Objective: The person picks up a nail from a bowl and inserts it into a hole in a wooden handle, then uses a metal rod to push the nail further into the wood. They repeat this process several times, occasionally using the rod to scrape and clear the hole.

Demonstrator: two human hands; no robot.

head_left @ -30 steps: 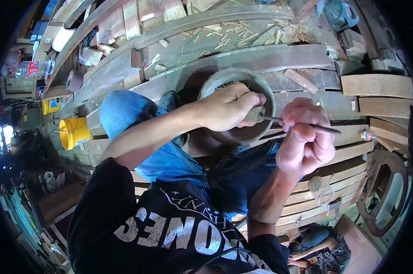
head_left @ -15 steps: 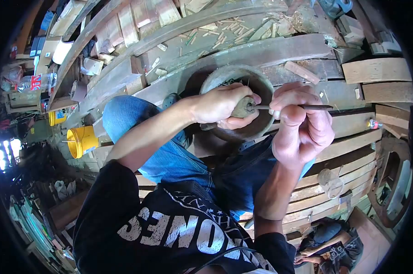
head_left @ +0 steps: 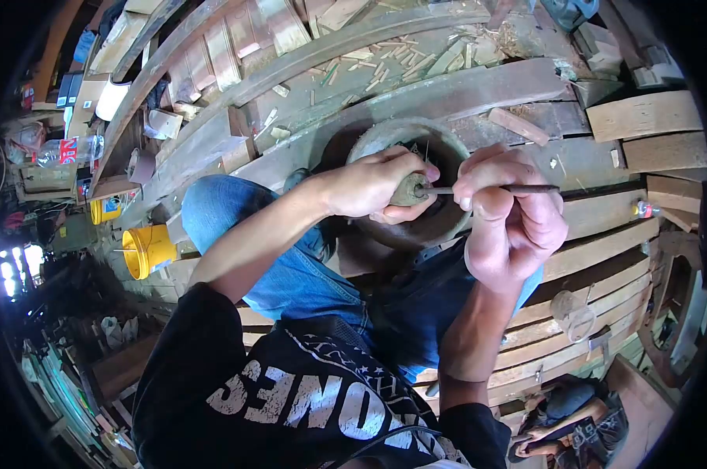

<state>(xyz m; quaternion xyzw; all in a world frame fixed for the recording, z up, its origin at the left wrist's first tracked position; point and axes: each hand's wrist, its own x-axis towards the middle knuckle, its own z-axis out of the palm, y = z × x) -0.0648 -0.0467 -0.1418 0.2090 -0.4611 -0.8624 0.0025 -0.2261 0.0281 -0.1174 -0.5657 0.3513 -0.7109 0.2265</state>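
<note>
My left hand [head_left: 373, 186] is closed around the rounded wooden handle [head_left: 410, 190] of a thin metal tool. Its dark shaft [head_left: 518, 189] runs to the right through my right hand [head_left: 510, 219], which is fisted around it. Both hands hover above a round, dirty bowl [head_left: 385, 137] resting among curved wooden planks. My knee in blue jeans [head_left: 220, 207] is bent beside the bowl. The tool's tip pokes out past my right fist.
Curved timber ribs [head_left: 447, 90] and flat boards [head_left: 643, 117] surround me, strewn with wood chips [head_left: 385, 59]. A yellow bucket [head_left: 146, 250] stands at the left. Another person [head_left: 565, 422] sits low at the bottom right. A plastic bottle [head_left: 64, 148] lies far left.
Both hands have drifted slightly left and up, keeping their grip on the tool. The shaft has levelled out from a downward slant to nearly horizontal.
</note>
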